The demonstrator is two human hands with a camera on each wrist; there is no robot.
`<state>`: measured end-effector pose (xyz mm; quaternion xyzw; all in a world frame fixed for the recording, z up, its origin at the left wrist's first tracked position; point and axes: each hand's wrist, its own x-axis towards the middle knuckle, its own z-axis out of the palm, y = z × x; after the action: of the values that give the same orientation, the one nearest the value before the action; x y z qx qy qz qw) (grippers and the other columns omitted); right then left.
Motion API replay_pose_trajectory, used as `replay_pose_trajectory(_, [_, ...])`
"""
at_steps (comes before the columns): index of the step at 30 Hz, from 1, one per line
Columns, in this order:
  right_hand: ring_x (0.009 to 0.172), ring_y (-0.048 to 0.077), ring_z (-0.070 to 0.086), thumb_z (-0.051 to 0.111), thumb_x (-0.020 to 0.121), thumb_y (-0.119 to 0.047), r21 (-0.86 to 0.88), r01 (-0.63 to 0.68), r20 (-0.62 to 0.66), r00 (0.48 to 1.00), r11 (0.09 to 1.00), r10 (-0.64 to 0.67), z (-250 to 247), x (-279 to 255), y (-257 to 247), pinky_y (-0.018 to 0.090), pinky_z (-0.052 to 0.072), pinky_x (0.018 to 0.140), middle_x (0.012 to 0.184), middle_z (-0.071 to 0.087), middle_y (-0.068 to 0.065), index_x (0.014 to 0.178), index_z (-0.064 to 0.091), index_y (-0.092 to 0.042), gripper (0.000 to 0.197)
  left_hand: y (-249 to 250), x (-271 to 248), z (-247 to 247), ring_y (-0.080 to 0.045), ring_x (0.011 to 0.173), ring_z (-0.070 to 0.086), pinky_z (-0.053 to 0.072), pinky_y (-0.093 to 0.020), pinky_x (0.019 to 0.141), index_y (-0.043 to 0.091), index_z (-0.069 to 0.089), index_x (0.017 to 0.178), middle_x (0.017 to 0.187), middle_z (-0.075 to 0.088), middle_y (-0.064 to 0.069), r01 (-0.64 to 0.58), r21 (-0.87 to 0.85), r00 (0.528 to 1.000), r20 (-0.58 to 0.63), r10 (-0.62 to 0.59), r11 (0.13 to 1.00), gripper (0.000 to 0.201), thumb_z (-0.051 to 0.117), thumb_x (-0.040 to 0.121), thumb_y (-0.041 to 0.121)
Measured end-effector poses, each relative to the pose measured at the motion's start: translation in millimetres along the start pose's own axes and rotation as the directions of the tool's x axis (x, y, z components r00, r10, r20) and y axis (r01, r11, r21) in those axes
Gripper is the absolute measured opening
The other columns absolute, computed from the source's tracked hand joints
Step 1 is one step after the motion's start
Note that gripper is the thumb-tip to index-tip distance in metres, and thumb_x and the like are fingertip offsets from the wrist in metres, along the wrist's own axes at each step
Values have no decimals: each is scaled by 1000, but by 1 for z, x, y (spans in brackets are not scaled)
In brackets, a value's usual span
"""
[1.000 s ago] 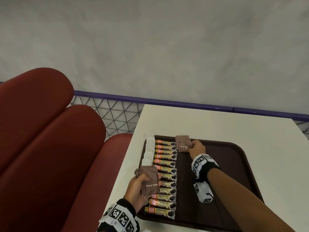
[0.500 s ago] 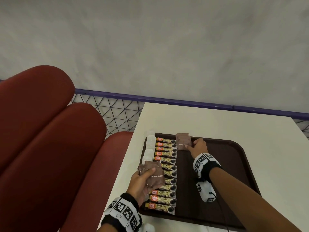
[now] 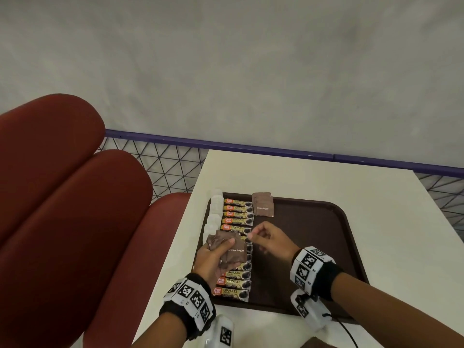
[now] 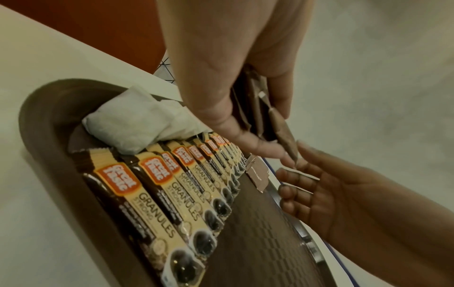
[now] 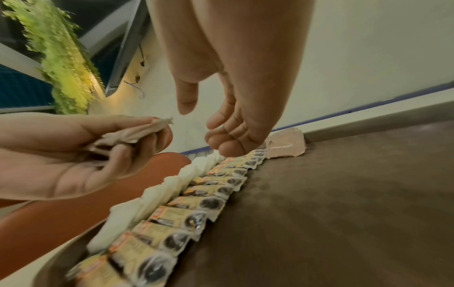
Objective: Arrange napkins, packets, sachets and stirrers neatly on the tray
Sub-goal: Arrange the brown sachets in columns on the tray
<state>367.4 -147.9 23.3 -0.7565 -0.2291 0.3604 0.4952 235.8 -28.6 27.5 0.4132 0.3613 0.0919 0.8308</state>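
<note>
A dark brown tray (image 3: 313, 229) lies on the white table (image 3: 326, 182). Along its left side run white napkins (image 3: 216, 209) and a column of coffee granule packets (image 3: 237, 217). A small stack of brown sugar sachets (image 3: 263, 208) rests at the tray's far edge. My left hand (image 3: 213, 257) grips a bunch of brown sugar sachets (image 3: 229, 249) over the packet column, thumb on top. My right hand (image 3: 266, 238) hovers just right of that bunch, fingers loosely bent and holding nothing. The right wrist view shows its fingertips (image 5: 228, 147) close to the held sachets (image 5: 137, 132).
A red padded bench (image 3: 75, 222) lies left of the table. A purple rail with wire mesh (image 3: 160, 167) runs behind the table, below a grey wall. The right half of the tray holds nothing.
My right hand left the sachet stack at the tray's far edge and came back toward my left hand. The left hand kept its bunch of sachets and shifted slightly.
</note>
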Motion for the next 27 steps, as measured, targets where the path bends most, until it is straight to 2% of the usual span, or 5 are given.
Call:
replay_pose_trajectory(4, [65,9,53,68,82,-27,-27,-34,138,990,999,38,13,-13,0,18,44,55,78,57,-1,89,50,-15,23,-3,0,5,-34,88,69,58,-31,58,2,59,114,107,68,-23,-13,28,1000,12,13,1000,31,65,84,10])
replay_pose_trajectory(7, [58,11,54,68,82,-18,24,-41,114,993,999,38,13,-13,1,19,45,52,72,58,3,85,50,-11,20,-5,-1,6,-35,93,68,58,-35,67,3,59,112,106,69,-22,-6,15,999,34,5,1000,30,65,84,13])
replay_pose_trajectory(16, [54,12,49,63,84,-4,129,-99,-230,965,987,127,-23,11,14,14,42,44,68,55,6,73,51,-12,19,-1,5,0,-37,101,63,60,-38,64,1,51,121,118,59,-28,84,-145,996,35,-80,986,32,52,89,3])
replay_pose_trajectory(22, [80,23,55,67,80,-6,-15,-190,-430,888,982,165,-49,50,27,35,48,74,85,60,10,67,52,-19,24,0,11,-10,-38,103,62,58,-45,74,2,52,116,116,60,-27,91,-129,996,22,-88,987,26,51,90,1])
replay_pose_trajectory(27, [81,21,54,70,78,-7,-51,-227,-495,852,973,173,-48,73,28,28,44,76,85,60,9,81,58,-11,13,2,13,-19,-36,105,60,60,-38,66,3,55,116,114,62,-25,88,-95,996,15,-87,992,28,57,88,3])
